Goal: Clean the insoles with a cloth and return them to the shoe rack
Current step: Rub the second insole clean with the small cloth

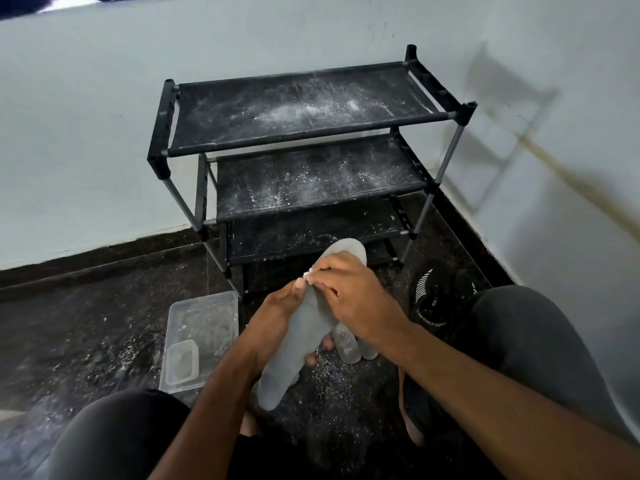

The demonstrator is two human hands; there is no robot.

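A long grey insole (298, 344) is held up over the floor in front of the shoe rack (304, 140). My left hand (273, 320) grips it from underneath, fingers curled round its edge. My right hand (349, 296) lies on top of it and pinches a small white cloth wad (308, 276) against the insole's left edge. More grey insoles (349, 344) lie on the floor just behind and to the right of the held one. The rack's black shelves are dusted with white powder.
A clear plastic tray (204, 327) with a smaller clear box (181, 362) inside sits on the dark floor to the left. Black shoes (433, 299) stand right of the rack by the wall. My knees frame the bottom of the view. White powder is scattered on the floor.
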